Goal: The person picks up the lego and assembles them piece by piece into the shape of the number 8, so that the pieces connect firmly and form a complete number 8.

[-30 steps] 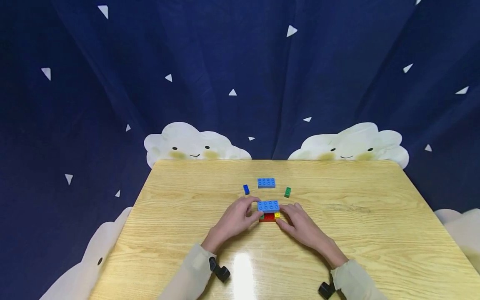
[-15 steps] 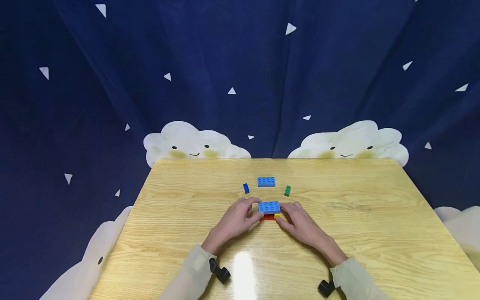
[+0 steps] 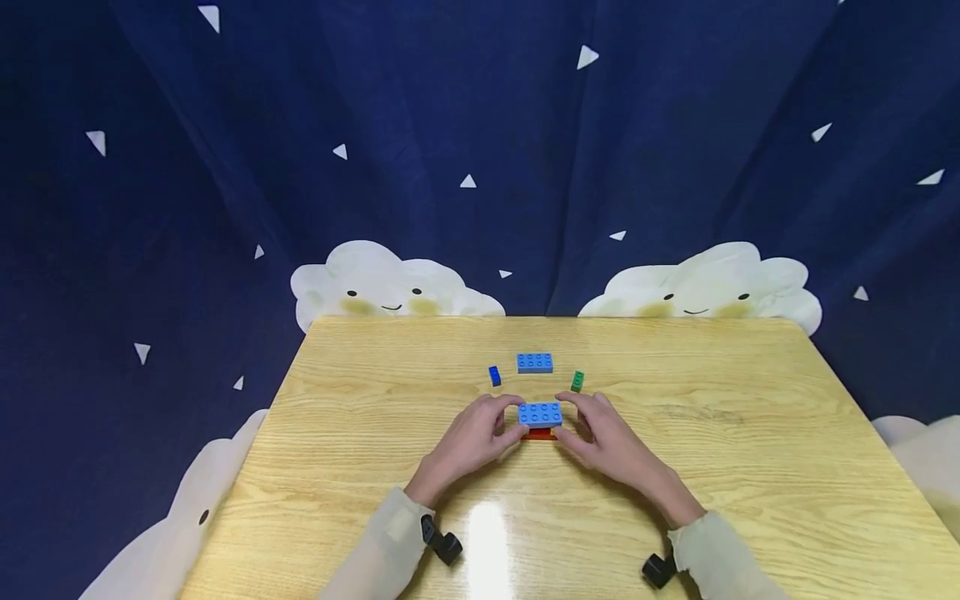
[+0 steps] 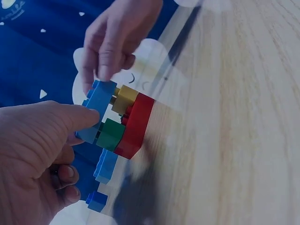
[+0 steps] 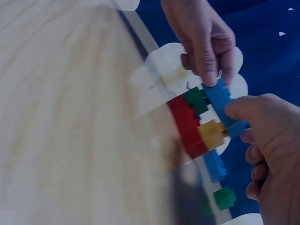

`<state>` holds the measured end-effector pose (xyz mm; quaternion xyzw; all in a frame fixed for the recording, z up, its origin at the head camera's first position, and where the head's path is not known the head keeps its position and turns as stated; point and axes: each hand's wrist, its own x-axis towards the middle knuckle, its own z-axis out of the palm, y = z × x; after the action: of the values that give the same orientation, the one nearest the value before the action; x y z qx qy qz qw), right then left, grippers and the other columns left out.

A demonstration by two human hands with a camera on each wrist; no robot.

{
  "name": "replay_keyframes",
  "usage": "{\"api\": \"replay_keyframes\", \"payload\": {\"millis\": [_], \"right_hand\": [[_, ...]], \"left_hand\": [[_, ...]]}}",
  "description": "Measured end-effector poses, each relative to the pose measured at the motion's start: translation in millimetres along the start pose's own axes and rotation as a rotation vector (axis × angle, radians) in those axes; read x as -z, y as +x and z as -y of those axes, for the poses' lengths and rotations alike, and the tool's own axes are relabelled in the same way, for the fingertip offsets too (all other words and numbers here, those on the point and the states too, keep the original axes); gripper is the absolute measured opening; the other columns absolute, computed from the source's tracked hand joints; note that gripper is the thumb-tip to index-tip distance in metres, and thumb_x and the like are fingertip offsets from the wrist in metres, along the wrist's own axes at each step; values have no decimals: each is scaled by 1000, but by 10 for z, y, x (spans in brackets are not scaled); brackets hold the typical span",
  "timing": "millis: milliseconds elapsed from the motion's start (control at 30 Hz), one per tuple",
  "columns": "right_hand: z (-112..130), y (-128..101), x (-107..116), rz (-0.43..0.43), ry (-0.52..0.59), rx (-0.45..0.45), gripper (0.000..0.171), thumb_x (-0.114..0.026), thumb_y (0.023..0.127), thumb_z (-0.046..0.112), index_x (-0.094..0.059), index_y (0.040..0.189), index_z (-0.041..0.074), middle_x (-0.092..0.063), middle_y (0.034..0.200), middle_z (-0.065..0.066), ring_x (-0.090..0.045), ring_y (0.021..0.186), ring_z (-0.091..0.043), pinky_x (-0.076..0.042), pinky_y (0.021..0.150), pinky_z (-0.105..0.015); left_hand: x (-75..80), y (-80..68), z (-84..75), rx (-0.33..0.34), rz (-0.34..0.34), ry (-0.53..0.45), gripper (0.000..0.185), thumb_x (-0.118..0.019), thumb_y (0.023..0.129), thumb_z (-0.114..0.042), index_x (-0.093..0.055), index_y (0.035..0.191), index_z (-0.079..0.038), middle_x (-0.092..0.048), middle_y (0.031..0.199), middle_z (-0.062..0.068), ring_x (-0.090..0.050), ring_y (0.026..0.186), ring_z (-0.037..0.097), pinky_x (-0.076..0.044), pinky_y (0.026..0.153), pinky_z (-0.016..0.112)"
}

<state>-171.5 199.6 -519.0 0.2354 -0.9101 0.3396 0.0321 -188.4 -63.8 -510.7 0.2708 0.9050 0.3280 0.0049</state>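
Note:
My left hand (image 3: pixel 468 437) pinches the left end of a light blue eight-stud toy brick (image 3: pixel 540 415) between thumb and fingers. At its other end, my right hand (image 3: pixel 611 443) grips the same brick. Below it, a green brick (image 4: pixel 111 135) and a yellow brick (image 5: pixel 212 134) stand on the two ends of a long red brick (image 4: pixel 138 124), which rests on the table. Studs of the green and yellow bricks show in a narrow gap under the blue brick in the left wrist view. From the head view the blue brick hides most of this stack.
Beyond the hands lie another light blue eight-stud brick (image 3: pixel 535 363), a small dark blue brick (image 3: pixel 495 377) at its left and a small green brick (image 3: pixel 577 382) at its right. The wooden table (image 3: pixel 735 467) ends at a dark blue curtain (image 3: pixel 420 108).
My right hand has shifted from beside the yellow brick up to the right end of the light blue brick. That brick has come slightly down over the stack, covering the green and yellow bricks.

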Motion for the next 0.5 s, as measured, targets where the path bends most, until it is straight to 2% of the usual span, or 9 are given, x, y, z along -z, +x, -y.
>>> {"api": "replay_keyframes", "payload": {"millis": [200,500], "right_hand": [[28,41,89,-22,-26,40,37,-66,104,36,-68,134,15,-53,86,9,-40,87,-12,-36,73,-30],[19,57,103,-26,-39,37,34,-67,103,35,-70,130,14,-50,84,12,-41,84,-12,-36,77,-32]], "left_hand": [[0,15,-13,13,13,-2,39,-73,99,-34,-69,134,-16,-58,75,3,-44,65,8,-35,57,23],[8,33,-20,7,19,16,40,-73,100,-35,-69,134,-15,-59,73,4,-44,63,9,-34,56,23]]}}
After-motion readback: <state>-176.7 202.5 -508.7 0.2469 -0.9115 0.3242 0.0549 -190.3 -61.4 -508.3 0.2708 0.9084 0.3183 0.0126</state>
